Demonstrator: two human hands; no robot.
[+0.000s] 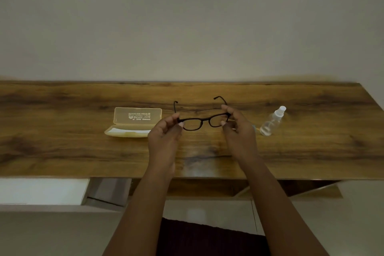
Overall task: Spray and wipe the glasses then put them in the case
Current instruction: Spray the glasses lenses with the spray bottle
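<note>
Fingers (pixel 180 124) of the left hand (pixel 166 133) pinch the left end of the glasses (pixel 204 119), and the right hand (pixel 239 125) pinches the right end, thumb under and fingers over the hinge. The dark frame is held above the table (pixel 62 151), arms unfolded and pointing to the far side. The case (pixel 133 122) lies open just left of the hands. A clear bottle (pixel 272 121) stands at the right.

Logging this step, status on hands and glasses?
Left hand and right hand pinch the glasses, temples unfolded. Case open. Spray bottle untouched. Nothing blocking.
</note>
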